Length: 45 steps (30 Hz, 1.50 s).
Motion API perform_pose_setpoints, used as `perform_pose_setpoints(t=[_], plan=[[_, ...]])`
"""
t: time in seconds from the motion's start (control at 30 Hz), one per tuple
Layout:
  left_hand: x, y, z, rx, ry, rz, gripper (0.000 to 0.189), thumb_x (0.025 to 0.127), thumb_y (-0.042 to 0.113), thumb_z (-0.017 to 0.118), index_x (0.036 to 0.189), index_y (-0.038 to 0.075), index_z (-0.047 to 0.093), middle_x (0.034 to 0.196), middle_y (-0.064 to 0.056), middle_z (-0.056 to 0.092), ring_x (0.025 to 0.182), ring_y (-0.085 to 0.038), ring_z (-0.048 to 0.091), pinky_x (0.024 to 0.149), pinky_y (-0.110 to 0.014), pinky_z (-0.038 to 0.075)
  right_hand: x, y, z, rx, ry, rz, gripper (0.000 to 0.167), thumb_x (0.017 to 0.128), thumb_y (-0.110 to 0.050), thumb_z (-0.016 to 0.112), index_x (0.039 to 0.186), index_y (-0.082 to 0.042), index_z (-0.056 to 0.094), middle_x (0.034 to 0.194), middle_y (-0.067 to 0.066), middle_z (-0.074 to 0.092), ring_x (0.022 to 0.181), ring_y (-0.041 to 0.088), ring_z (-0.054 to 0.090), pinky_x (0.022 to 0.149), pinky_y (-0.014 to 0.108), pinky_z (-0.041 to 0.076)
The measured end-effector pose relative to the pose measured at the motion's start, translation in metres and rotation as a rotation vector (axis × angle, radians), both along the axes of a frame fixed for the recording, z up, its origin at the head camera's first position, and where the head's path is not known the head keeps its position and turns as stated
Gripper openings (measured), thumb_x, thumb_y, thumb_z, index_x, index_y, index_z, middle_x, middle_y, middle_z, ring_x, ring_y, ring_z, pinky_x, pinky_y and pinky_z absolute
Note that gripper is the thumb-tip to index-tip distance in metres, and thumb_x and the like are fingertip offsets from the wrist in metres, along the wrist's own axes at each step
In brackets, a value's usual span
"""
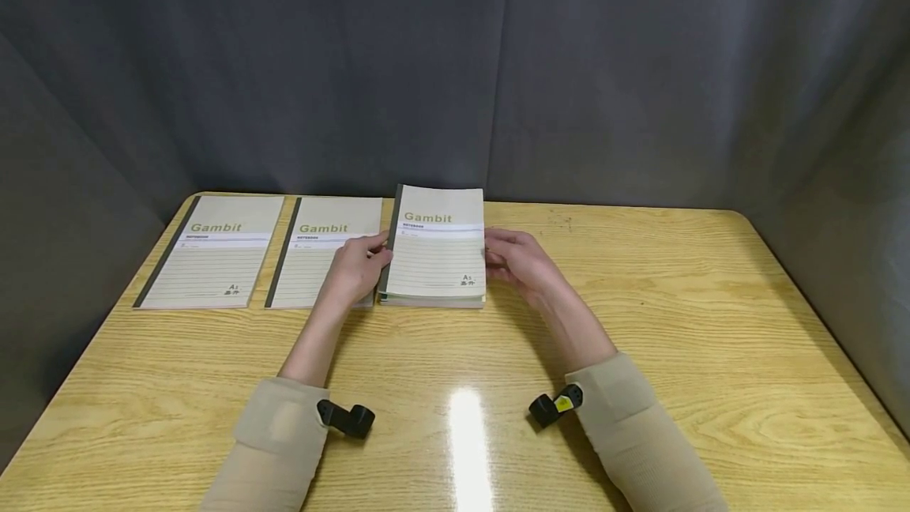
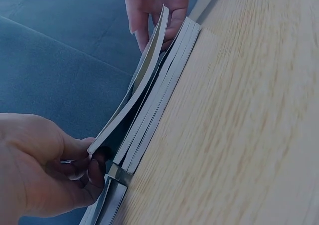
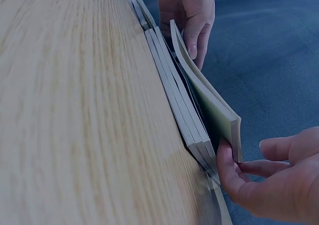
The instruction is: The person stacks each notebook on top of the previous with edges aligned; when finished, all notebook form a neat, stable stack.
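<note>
A Gambit notebook (image 1: 442,259) is raised and bent above a small stack of notebooks (image 3: 174,93), mid-table. At its dark spine edge my left hand (image 1: 358,265) pinches it, thumb on the cover and fingers beneath, as the left wrist view shows. My right hand (image 1: 522,259) is at the opposite edge. In the right wrist view, its fingers (image 3: 229,167) reach under that edge and touch it, while the thumb stands apart from the cover. My left forearm and hand partly cover a second notebook (image 1: 306,267) lying flat beside the stack.
Another Gambit notebook (image 1: 213,251) lies flat at the far left of the wooden table (image 1: 675,322). A dark grey curtain (image 1: 604,69) hangs right behind the table's back edge. Small black cameras (image 1: 348,419) are strapped on both sleeves.
</note>
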<state>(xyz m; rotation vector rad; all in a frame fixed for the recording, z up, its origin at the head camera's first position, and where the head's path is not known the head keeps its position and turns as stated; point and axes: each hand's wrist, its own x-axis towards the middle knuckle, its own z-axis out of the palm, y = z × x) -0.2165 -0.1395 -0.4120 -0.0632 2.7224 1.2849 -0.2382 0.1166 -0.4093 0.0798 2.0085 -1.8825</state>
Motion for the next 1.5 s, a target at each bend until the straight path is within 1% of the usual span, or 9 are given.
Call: perform_pose_setpoints(t=[0.13, 0.2, 0.47, 0.63, 0.73, 0.9, 1.03, 1.3, 1.5], plan=[[0.001, 0.000, -0.001, 0.005, 0.003, -0.005, 0.047, 0.109, 0.017, 0.047, 0.155, 0.007, 0.044, 0.151, -0.022, 0.054, 0.138, -0.036, 0.053, 0.115, -0.052, 0.044, 0.001, 0.000, -0.002, 0.002, 0.013, 0.017, 0.045, 0.110, -0.012, 0.041, 0.154, 0.000, 0.044, 0.146, 0.022, 0.057, 0.115, 0.019, 0.063, 0.092, 0.027, 0.055], [0.001, 0.000, -0.002, 0.009, 0.012, -0.008, 0.047, 0.109, 0.017, 0.046, 0.155, 0.007, 0.044, 0.151, -0.023, 0.053, 0.140, -0.037, 0.052, 0.116, -0.052, 0.043, 0.001, 0.000, -0.002, 0.004, 0.022, 0.027, 0.045, 0.110, -0.011, 0.040, 0.154, 0.000, 0.044, 0.144, 0.022, 0.058, 0.114, 0.018, 0.063, 0.091, 0.027, 0.055], [0.001, 0.002, -0.005, 0.016, 0.030, 0.003, 0.047, 0.109, 0.018, 0.046, 0.154, 0.006, 0.046, 0.142, -0.023, 0.059, 0.132, -0.036, 0.056, 0.111, -0.050, 0.046, 0.001, 0.001, -0.004, 0.016, 0.018, 0.026, 0.045, 0.110, -0.012, 0.041, 0.154, -0.001, 0.044, 0.137, 0.019, 0.061, 0.107, 0.017, 0.063, 0.089, 0.026, 0.055], [0.001, 0.003, -0.005, 0.019, 0.041, 0.010, 0.046, 0.108, 0.018, 0.047, 0.153, 0.005, 0.047, 0.136, -0.023, 0.061, 0.122, -0.034, 0.059, 0.104, -0.048, 0.049, 0.001, 0.001, -0.004, 0.021, 0.021, 0.011, 0.044, 0.109, -0.013, 0.046, 0.151, 0.000, 0.048, 0.133, 0.018, 0.064, 0.100, 0.013, 0.064, 0.085, 0.025, 0.056], [0.001, 0.003, -0.005, 0.017, 0.039, 0.010, 0.046, 0.108, 0.017, 0.047, 0.153, 0.005, 0.048, 0.138, -0.024, 0.059, 0.124, -0.034, 0.057, 0.104, -0.048, 0.049, 0.001, 0.001, -0.004, 0.030, 0.017, 0.005, 0.046, 0.109, -0.013, 0.046, 0.153, 0.000, 0.046, 0.139, 0.019, 0.061, 0.104, 0.015, 0.062, 0.088, 0.026, 0.055], [-0.001, 0.004, -0.005, 0.005, 0.031, 0.011, 0.046, 0.108, 0.016, 0.047, 0.152, 0.003, 0.048, 0.137, -0.025, 0.057, 0.121, -0.033, 0.056, 0.103, -0.048, 0.048, 0.003, -0.001, 0.000, 0.042, 0.002, -0.006, 0.054, 0.109, -0.010, 0.044, 0.160, 0.000, 0.032, 0.153, 0.020, 0.050, 0.122, 0.021, 0.056, 0.103, 0.035, 0.051], [-0.002, 0.004, -0.006, -0.003, 0.029, 0.018, 0.046, 0.108, 0.016, 0.048, 0.152, 0.003, 0.049, 0.135, -0.024, 0.057, 0.118, -0.032, 0.057, 0.102, -0.047, 0.049, 0.004, -0.002, 0.002, 0.041, -0.001, -0.018, 0.055, 0.109, -0.010, 0.043, 0.161, 0.001, 0.028, 0.156, 0.020, 0.047, 0.130, 0.024, 0.053, 0.110, 0.042, 0.050], [-0.002, 0.005, -0.006, -0.025, 0.032, 0.025, 0.045, 0.108, 0.014, 0.047, 0.151, 0.002, 0.050, 0.138, -0.023, 0.056, 0.127, -0.034, 0.054, 0.109, -0.049, 0.046, 0.005, -0.005, 0.006, 0.054, -0.006, -0.034, 0.053, 0.109, -0.010, 0.043, 0.160, 0.003, 0.030, 0.155, 0.021, 0.047, 0.132, 0.028, 0.054, 0.113, 0.047, 0.049], [-0.002, 0.005, -0.006, -0.031, 0.050, 0.029, 0.044, 0.108, 0.014, 0.045, 0.150, 0.002, 0.051, 0.133, -0.023, 0.059, 0.120, -0.033, 0.056, 0.104, -0.048, 0.048, 0.007, -0.006, 0.009, 0.054, -0.010, -0.033, 0.053, 0.109, -0.009, 0.043, 0.160, 0.004, 0.029, 0.155, 0.022, 0.046, 0.135, 0.031, 0.053, 0.113, 0.048, 0.049]])
